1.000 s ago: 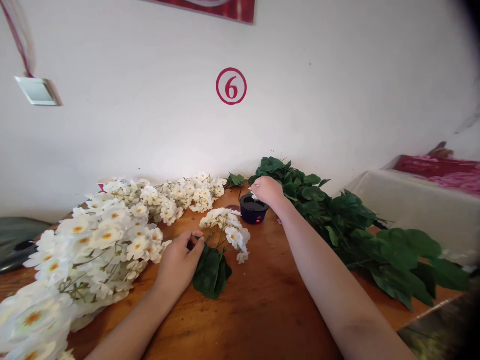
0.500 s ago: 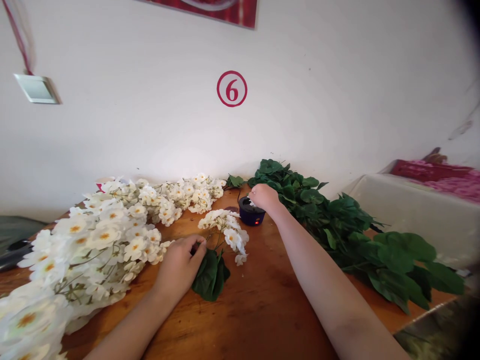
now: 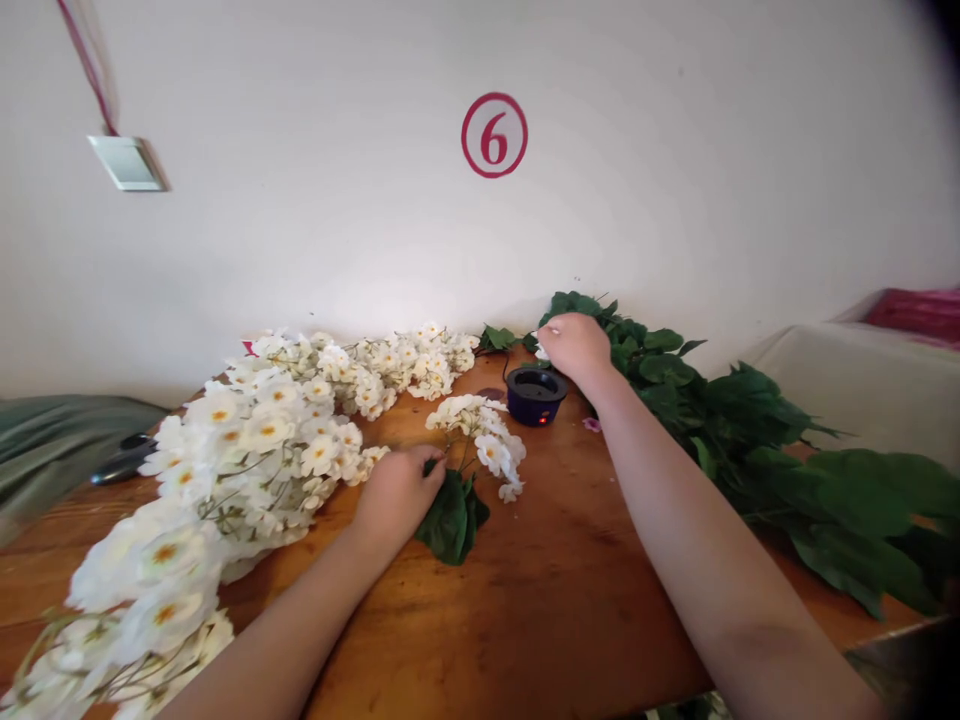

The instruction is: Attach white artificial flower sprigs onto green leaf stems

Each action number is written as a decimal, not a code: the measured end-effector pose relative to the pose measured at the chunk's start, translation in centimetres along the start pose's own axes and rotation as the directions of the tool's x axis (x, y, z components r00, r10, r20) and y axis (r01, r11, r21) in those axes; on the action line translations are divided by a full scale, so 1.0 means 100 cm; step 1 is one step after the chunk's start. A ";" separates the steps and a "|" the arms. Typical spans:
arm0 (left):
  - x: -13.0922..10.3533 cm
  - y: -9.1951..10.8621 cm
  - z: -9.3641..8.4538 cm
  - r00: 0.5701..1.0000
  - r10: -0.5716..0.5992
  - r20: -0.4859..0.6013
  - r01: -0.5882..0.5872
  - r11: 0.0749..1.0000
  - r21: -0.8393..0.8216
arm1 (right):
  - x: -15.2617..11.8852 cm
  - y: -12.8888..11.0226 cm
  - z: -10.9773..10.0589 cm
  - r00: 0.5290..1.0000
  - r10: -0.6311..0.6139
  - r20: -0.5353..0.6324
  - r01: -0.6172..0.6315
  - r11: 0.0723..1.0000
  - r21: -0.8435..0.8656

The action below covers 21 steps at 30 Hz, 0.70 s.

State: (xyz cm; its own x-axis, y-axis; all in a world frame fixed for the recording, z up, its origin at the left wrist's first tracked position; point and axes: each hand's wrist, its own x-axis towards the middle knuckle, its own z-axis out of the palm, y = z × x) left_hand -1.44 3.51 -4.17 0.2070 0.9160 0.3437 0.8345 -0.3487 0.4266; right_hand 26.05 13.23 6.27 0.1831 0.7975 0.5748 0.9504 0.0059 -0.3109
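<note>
My left hand is closed around the stem of an artificial flower spray, its fingers pinched at the base. White blossoms fan out beyond the fingers, and dark green leaves hang beneath them. My right hand is raised just behind and right of a small dark blue pot with a red light on its front. A white blossom pokes out at the left of the right hand's closed fingers; its stem is hidden. Dark material fills the pot.
A heap of white artificial flowers covers the table's left side. Green leaf stems are piled along the right. A black object lies at the far left edge. A pale covered surface stands at right, and the wall rises behind.
My right hand has lifted off the pot, up and to the right, with the white blossom in its fingers. My left hand keeps the spray. The view has shifted left and down.
</note>
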 end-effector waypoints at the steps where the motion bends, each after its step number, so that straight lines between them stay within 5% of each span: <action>1: 0.000 0.000 0.002 1.000 0.014 0.007 -0.014 1.000 -0.001 | 0.000 -0.001 -0.002 0.999 -0.008 -0.040 0.009 1.000 0.017; 8: -0.001 0.002 0.005 0.996 0.031 0.088 -0.036 0.998 0.058 | -0.009 -0.015 -0.020 0.955 -0.046 -0.293 0.081 0.991 0.109; 14: -0.001 -0.003 0.009 0.994 0.109 -0.030 -0.107 0.992 0.072 | -0.023 -0.031 -0.039 0.884 -0.078 -0.461 0.223 0.937 0.269; 18: -0.002 -0.007 0.012 0.990 0.077 -0.122 -0.066 0.993 0.096 | -0.031 -0.047 -0.048 0.896 -0.041 -0.442 0.301 0.789 0.536; 21: -0.004 -0.007 0.011 0.990 0.085 -0.115 -0.073 0.991 0.111 | -0.044 -0.059 -0.037 0.971 0.057 -0.233 0.160 0.569 0.807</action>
State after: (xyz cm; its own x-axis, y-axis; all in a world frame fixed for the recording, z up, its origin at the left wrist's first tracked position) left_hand -1.56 3.62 -5.51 0.2174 0.8540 0.4726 0.8686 -0.3901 0.3054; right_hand 20.54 7.48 8.39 0.2902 0.6342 0.7166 0.3671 0.6178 -0.6954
